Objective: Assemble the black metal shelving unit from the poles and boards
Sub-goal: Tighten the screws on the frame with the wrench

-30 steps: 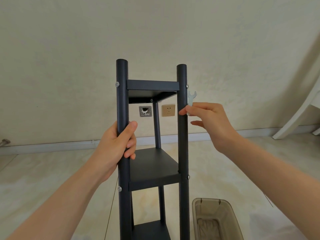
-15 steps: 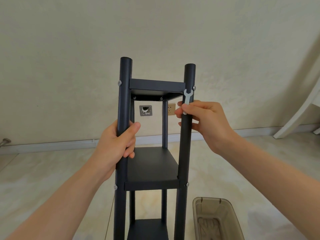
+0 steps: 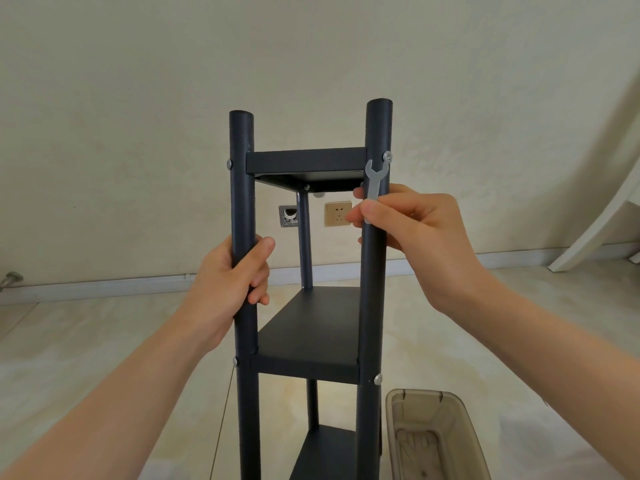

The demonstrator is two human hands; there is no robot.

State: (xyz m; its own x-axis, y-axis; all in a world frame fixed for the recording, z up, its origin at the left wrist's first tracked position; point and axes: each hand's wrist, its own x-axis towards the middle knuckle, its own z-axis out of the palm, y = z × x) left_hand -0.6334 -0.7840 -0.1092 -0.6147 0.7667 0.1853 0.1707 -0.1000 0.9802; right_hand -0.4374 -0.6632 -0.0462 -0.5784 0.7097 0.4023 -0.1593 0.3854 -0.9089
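The black metal shelving unit (image 3: 308,330) stands upright in front of me, with three boards visible between its poles. My left hand (image 3: 232,285) is wrapped around the front left pole (image 3: 242,188) below the top board (image 3: 306,165). My right hand (image 3: 415,237) pinches a small flat silver wrench (image 3: 374,183) against the front right pole (image 3: 375,271). The wrench's open jaw points up, just below and left of the silver bolt (image 3: 388,156) at the top board's right corner, close to it but apart.
A translucent brown plastic bin (image 3: 446,438) sits on the floor right of the unit. A gold wall socket (image 3: 337,214) and a grey wall plate (image 3: 288,216) lie behind it. White furniture legs (image 3: 595,223) lean at the far right. A thin cable (image 3: 221,420) hangs at the left pole.
The unit has turned and tilted, so its right pole swung rightward. My right hand has brought the wrench from beside the pole onto it, up near the top right bolt.
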